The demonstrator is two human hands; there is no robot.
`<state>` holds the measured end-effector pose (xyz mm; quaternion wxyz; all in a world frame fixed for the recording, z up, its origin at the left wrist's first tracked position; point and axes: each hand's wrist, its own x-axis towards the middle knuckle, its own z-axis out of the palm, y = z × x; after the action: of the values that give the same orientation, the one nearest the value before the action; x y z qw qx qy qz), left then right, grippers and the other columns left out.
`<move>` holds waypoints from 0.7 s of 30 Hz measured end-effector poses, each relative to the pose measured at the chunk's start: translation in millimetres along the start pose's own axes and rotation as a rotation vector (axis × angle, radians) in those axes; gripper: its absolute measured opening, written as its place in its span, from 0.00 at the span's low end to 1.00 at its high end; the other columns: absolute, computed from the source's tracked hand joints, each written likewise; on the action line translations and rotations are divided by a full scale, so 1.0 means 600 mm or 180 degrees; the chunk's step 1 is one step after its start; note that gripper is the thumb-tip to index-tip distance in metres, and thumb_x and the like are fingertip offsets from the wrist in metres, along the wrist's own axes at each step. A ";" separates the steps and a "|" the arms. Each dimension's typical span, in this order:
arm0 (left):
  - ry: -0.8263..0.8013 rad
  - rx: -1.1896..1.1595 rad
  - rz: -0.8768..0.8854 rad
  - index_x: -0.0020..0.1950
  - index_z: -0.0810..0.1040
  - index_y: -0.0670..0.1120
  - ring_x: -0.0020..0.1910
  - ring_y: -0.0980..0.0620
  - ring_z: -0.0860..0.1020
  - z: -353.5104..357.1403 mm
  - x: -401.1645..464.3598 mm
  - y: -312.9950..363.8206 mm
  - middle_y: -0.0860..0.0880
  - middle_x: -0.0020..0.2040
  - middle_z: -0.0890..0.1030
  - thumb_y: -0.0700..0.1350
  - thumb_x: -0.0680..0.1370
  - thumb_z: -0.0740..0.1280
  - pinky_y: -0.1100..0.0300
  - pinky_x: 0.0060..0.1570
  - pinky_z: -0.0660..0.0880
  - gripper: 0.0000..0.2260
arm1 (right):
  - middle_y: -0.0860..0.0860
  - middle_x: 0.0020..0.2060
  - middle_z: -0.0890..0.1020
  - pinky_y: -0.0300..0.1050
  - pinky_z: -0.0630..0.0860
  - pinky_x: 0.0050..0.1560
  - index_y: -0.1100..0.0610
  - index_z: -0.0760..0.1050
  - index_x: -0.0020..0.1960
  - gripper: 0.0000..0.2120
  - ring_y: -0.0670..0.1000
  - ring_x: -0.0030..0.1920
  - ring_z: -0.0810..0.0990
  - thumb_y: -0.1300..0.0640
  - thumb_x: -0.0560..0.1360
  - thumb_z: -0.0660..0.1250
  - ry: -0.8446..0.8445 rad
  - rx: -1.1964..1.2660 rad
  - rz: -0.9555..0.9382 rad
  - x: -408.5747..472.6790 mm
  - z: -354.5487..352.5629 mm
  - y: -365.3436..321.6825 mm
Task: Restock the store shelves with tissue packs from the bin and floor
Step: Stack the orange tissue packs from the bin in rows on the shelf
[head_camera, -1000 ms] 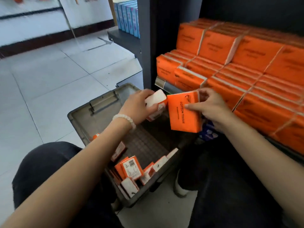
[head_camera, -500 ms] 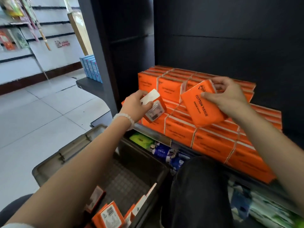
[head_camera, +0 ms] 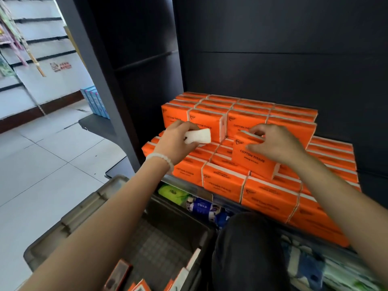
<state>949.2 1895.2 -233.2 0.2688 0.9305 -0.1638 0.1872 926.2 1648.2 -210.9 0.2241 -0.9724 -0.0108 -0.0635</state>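
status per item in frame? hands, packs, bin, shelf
left hand: grips a small pack, held above the stack's left end
small pack: white end showing, not set down
right hand: holds an orange pack by its top edge
orange pack: tilted, on or just above the lower tier
shelf stack: orange packs in two stepped tiers
bin: open, a few packs left at its near end

Pale floor tiles (head_camera: pixel 42 164) spread to the left of the hands, blue boxes (head_camera: pixel 95 101) stood farther off there, and green and blue packets (head_camera: pixel 189 200) lay below them.
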 end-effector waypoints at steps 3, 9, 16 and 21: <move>-0.0112 -0.0013 -0.0067 0.56 0.79 0.46 0.56 0.51 0.71 0.016 -0.003 -0.013 0.52 0.53 0.71 0.39 0.69 0.74 0.66 0.54 0.63 0.16 | 0.50 0.62 0.76 0.49 0.75 0.55 0.47 0.69 0.67 0.28 0.53 0.59 0.75 0.46 0.69 0.72 -0.0183 -0.0178 0.0085 0.000 -0.003 0.005; -0.0264 -0.0295 -0.0488 0.56 0.78 0.46 0.59 0.53 0.68 0.040 -0.012 -0.019 0.49 0.58 0.70 0.45 0.69 0.75 0.71 0.55 0.59 0.17 | 0.51 0.62 0.75 0.49 0.75 0.54 0.47 0.67 0.68 0.29 0.54 0.58 0.76 0.46 0.70 0.71 -0.0305 -0.0199 0.0128 0.001 -0.002 0.008; -0.0160 -0.0276 -0.1186 0.65 0.72 0.46 0.65 0.46 0.66 0.066 -0.013 -0.015 0.45 0.65 0.68 0.55 0.72 0.71 0.55 0.66 0.64 0.26 | 0.51 0.61 0.76 0.48 0.76 0.52 0.46 0.66 0.68 0.28 0.54 0.57 0.76 0.45 0.71 0.71 -0.0311 -0.0203 0.0188 0.005 0.000 0.013; -0.0309 -0.0309 -0.1737 0.70 0.63 0.47 0.63 0.43 0.70 0.075 -0.007 -0.009 0.43 0.67 0.65 0.61 0.70 0.70 0.48 0.61 0.72 0.35 | 0.51 0.60 0.76 0.50 0.77 0.52 0.46 0.66 0.68 0.28 0.54 0.56 0.77 0.45 0.71 0.70 -0.0309 -0.0217 0.0209 0.006 0.002 0.015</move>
<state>959.7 1875.1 -272.8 0.3453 0.9342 0.0713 0.0551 930.4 1640.5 -215.3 0.1920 -0.9813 0.0124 -0.0092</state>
